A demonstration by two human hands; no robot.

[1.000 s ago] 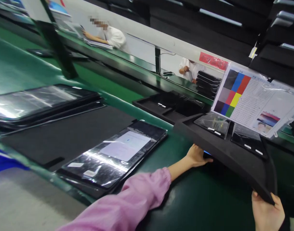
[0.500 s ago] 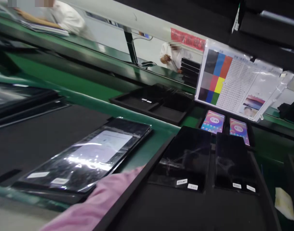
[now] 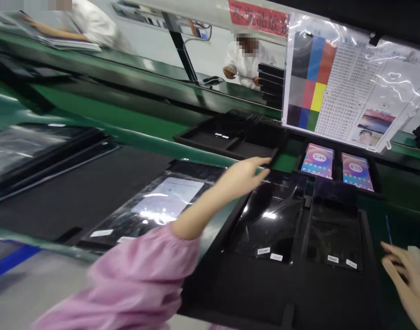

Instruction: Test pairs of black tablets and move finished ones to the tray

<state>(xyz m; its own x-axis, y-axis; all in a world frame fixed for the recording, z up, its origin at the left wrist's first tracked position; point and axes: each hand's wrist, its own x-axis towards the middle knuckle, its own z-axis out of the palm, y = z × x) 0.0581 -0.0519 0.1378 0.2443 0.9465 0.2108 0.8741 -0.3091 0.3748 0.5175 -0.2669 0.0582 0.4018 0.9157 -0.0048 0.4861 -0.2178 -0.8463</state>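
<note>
My left hand (image 3: 243, 178), in a pink sleeve, reaches over the far left corner of a black tray (image 3: 251, 286). Its thumb and fingers are apart, with nothing seen between them. Two dark-screened devices lie side by side in that tray: a left tablet-like panel (image 3: 270, 224) under glossy film and a right panel (image 3: 334, 229), each with two white labels. At the right edge my right hand (image 3: 411, 284) is partly in view. Its fingers are apart beside a pale sponge-like block (image 3: 419, 256), partly hidden by the hand, and a thin blue stick (image 3: 388, 229).
Two lit phones (image 3: 318, 160) stand behind the tray, below a hanging colour chart sheet (image 3: 344, 91). Leftward are a film-covered tablet (image 3: 168, 197) with a lit screen and a stack of panels (image 3: 41, 146). Another black tray (image 3: 199, 140) lies farther back. Co-workers sit beyond.
My left hand has come into view, raised over the tray's far corner. My right hand has entered at the right edge, by the pale block. The camera view has shifted.
</note>
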